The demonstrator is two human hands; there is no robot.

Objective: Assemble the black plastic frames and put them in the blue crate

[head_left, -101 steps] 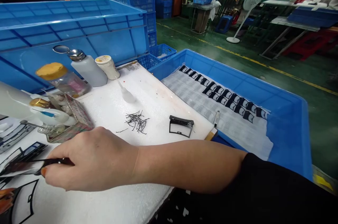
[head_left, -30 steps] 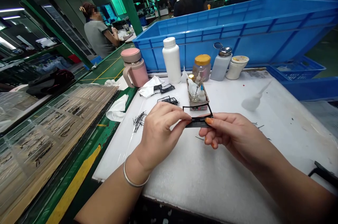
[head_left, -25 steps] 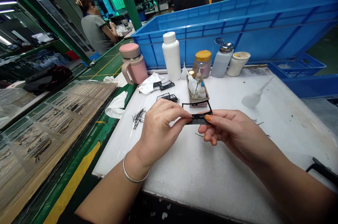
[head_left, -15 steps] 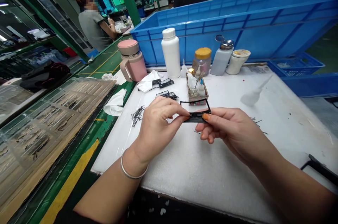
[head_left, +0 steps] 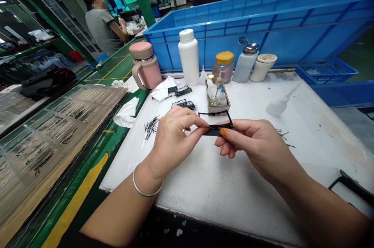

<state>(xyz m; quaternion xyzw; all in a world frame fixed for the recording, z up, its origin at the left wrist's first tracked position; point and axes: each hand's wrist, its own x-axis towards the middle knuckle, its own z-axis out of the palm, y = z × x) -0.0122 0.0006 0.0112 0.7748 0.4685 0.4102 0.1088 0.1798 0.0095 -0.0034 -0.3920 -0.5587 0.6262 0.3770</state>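
Black frame, open-centred, thicker below; in the fingertip pinch of both hands.

Two hands; one held frame; one mug.

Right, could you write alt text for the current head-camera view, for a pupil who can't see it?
A left hand and a right hand together pinch a black frame above a white tabletop. Thin black strips lie beside the left hand; farther back stand a small box, pink mug and white bottle, before a blue crate.
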